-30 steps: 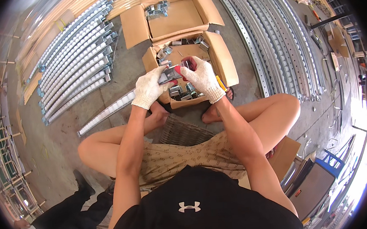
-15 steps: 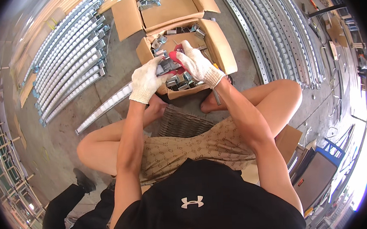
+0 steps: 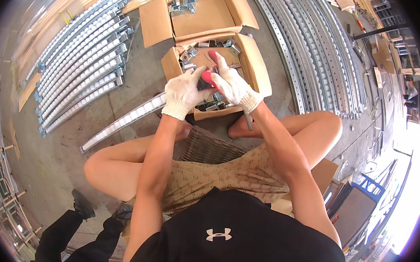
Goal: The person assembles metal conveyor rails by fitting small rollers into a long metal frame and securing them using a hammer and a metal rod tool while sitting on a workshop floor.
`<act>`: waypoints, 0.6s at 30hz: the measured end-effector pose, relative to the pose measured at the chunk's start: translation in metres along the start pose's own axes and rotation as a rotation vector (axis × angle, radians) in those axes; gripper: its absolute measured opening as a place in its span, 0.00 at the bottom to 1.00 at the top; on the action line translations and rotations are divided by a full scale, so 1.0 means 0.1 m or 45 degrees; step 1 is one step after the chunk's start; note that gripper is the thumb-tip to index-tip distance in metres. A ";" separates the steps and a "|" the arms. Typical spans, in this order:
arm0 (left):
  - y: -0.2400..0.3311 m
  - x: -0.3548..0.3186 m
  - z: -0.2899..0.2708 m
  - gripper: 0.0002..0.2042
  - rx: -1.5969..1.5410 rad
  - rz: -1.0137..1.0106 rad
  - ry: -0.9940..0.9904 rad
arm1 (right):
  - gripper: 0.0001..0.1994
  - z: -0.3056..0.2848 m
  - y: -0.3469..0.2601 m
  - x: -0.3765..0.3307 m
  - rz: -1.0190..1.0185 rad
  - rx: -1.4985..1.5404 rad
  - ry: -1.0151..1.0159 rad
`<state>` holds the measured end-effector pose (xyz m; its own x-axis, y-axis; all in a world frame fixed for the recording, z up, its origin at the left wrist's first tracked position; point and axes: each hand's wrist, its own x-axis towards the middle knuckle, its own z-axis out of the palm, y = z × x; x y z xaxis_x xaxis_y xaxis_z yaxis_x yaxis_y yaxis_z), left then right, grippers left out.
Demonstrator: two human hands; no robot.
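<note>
Both my hands wear white knit gloves and meet over an open cardboard box (image 3: pixel 257 69) of small metal brackets. My left hand (image 3: pixel 183 94) is closed around a dark metal piece. My right hand (image 3: pixel 231 85) grips a red-handled tool (image 3: pixel 208 77) pressed against that piece. The piece itself is mostly hidden between the gloves. I sit cross-legged on the concrete floor with the box just beyond my feet.
A second open cardboard box (image 3: pixel 202 17) with a few brackets lies farther out. Roller track rails (image 3: pixel 83 57) lie at the left, one rail (image 3: pixel 122 122) near my left knee. Perforated metal strips (image 3: pixel 306 46) lie at the right. Another person's dark legs (image 3: pixel 76 237) are at lower left.
My view has tilted so the boxes sit higher in the picture. Both hands stay together over the nearer box, still working the tool on the piece.
</note>
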<state>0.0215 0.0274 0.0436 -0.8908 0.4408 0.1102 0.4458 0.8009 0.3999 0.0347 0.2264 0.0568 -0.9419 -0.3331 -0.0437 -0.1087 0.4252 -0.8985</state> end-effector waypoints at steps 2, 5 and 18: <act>0.12 0.02 -0.05 0.34 -0.002 -0.076 -0.023 | 0.38 -0.01 0.41 -0.04 -0.095 0.055 0.163; -0.03 -0.07 0.01 0.33 0.038 -0.054 0.068 | 0.32 -0.08 0.42 -0.12 0.433 0.706 0.397; -0.04 0.12 -0.12 0.32 0.040 -0.111 0.055 | 0.18 0.11 0.94 -0.48 0.775 -0.399 0.494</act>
<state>0.0075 0.0249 0.0540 -0.9291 0.3512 0.1159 0.3681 0.8482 0.3809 0.0736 0.2733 -0.0300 -0.9019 0.3280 -0.2811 0.4319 0.6753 -0.5979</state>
